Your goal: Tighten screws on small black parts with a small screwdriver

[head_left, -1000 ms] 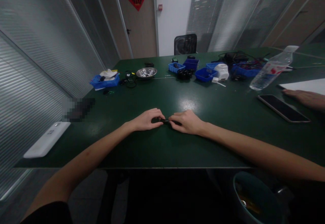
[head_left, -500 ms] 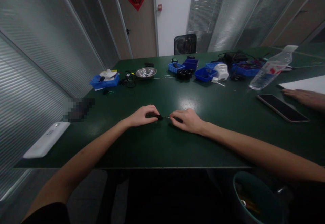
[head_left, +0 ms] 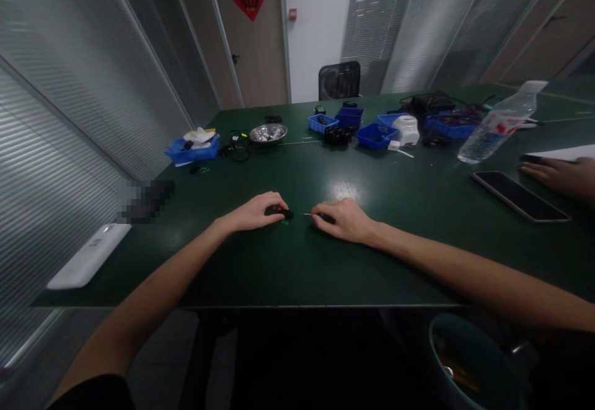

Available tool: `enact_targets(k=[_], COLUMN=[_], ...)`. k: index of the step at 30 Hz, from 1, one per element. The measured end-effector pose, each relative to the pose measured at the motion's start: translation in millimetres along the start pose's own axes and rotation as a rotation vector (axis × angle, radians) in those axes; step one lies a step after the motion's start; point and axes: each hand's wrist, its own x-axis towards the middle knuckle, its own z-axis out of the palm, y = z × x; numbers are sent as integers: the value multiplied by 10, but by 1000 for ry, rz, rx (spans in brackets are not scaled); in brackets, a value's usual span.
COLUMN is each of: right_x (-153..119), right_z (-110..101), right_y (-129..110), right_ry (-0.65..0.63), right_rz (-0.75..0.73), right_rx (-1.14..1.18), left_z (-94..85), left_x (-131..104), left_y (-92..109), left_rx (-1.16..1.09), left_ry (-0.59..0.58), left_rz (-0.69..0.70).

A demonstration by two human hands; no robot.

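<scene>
Head view | left hand (head_left: pixel 255 213) pinches dark piece (head_left: pixel 285 214) | right hand (head_left: pixel 346 219) grips slim tool (head_left: pixel 328 218), pointing left toward dark piece, apart, seemingly in line

Left hand (head_left: pixel 260 211) — fingers curled, thumb on their near side, closed in a grip. Right hand (head_left: pixel 344 219) — likewise pinched, fingertips facing the left's, apart. Left forearm (head_left: pixel 171 273) and right forearm (head_left: pixel 446 267) slant outward and nearer, away from the fingers.
</scene>
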Motion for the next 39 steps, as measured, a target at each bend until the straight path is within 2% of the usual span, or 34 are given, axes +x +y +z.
enact_targets(k=[6,10,15,28,34,39], right_x=[13,42,54,54,51,55], right_z=[7,23,11,3,5,4], right_y=[-5,-2,-11,-11,-15,-7], right_ry=[-16,-36,-55,-55,-46,-70], right_rz=[52,165,179,175,178,178], right_rx=[-33,-113,-122,-103,-123,-127], left_z=[-57,-28,36,49,41,84], left_x=[-38,-66,-81,-93,-67,-18], left_y=[-16,-70,-143,-165,-102,-148], left_rx=[13,183,313,276,158,60], left_ry=[-84,-126,-200,-149,-119,-59], left_rz=[-28,-110,-148,-143,-111,-41])
